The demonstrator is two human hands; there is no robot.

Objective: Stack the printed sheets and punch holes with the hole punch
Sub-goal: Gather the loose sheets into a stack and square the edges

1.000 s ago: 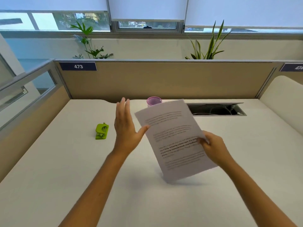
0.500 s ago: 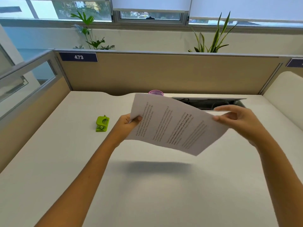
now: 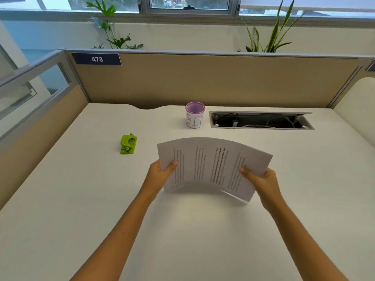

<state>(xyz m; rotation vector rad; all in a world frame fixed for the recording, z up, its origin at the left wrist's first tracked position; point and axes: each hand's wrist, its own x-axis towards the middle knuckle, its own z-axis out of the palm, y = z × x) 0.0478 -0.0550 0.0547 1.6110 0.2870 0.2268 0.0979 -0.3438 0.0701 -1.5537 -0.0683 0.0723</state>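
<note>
Two hands hold the sheets [image 3: 211,169] at frame centre, bowed upward just above the worktop [image 3: 81,199]: my left hand [image 3: 160,173] has its grip pinched on the left edge, my right hand [image 3: 261,179] on the right. Squeezing inward could crease them, or let the edges slip out of line. They look thin, white, printed, lines running sideways. The punch [image 3: 128,144] sits apart, left of centre.
</note>
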